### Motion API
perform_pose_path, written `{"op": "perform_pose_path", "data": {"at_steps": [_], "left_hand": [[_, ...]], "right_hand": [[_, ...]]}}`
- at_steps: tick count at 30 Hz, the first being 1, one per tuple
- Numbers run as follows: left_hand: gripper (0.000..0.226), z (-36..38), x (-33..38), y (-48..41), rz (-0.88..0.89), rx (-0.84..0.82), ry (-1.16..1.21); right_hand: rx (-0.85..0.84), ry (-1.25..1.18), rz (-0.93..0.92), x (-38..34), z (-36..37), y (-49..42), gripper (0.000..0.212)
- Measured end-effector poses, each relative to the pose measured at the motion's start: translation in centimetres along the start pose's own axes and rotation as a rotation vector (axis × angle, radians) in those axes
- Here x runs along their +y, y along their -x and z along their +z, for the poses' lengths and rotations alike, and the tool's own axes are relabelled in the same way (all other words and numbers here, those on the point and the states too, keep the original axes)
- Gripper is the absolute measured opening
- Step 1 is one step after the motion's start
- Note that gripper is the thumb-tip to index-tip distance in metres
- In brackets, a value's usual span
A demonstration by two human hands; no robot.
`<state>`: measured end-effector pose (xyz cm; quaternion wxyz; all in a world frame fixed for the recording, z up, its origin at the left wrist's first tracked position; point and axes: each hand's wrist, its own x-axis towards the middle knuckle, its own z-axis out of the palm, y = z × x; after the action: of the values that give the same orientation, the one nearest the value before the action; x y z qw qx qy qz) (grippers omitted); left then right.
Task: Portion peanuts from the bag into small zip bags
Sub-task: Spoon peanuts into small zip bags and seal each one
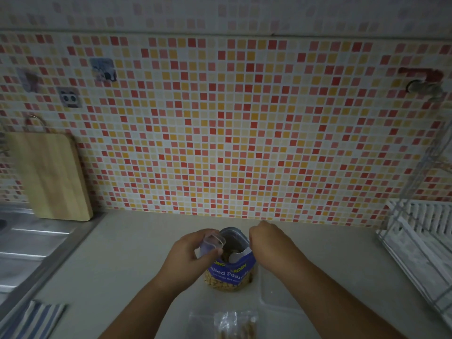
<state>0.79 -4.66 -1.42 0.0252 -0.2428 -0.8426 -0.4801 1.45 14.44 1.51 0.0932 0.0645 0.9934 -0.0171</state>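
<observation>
While the peanut bag (228, 272) stands upright on the counter (122, 265), the left hand (193, 253) grips a small clear container (215, 241) at its mouth; the right hand (267, 243) pinches its torn top edge.

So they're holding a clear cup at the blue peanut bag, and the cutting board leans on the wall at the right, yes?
Not quite. The head view shows the cutting board leaning on the wall at the left, beside the sink. The rest holds: the left hand holds a clear cup at the mouth of the blue peanut bag.
</observation>
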Motion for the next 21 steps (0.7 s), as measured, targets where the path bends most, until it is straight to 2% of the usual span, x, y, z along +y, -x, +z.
{"op": "perform_pose_path", "data": {"at_steps": [4,6,9,12,16,21], "left_hand": [[0.021,0.1,-0.5,-1.2,-0.112,0.022,0.024],[0.024,0.4,-0.6,-1.7,-0.156,0.015,-0.005],[0.017,0.7,-0.7,-2.3,-0.191,-0.01,-0.027],[0.021,1.2,-1.3,-2.4,-0.221,-0.044,-0.04],[0.022,1.6,-1.8,-2.3,-0.241,-0.065,-0.056],[0.019,1.8,-1.8,-2.4,-0.275,-0.063,-0.05]], "right_hand": [[0.224,-0.032,-0.144,-0.4,-0.8,1.2,0.028],[0.234,0.004,-0.218,-0.8,-0.9,0.9,0.029],[0.159,0.169,-0.274,-1.6,-0.5,0.0,0.028],[0.065,0.212,-0.219,-1.8,1.0,-0.8,0.031],[0.049,0.062,-0.104,-2.0,2.2,-1.5,0.035],[0.026,-0.144,0.022,-1.7,2.9,-1.9,0.03]]}}
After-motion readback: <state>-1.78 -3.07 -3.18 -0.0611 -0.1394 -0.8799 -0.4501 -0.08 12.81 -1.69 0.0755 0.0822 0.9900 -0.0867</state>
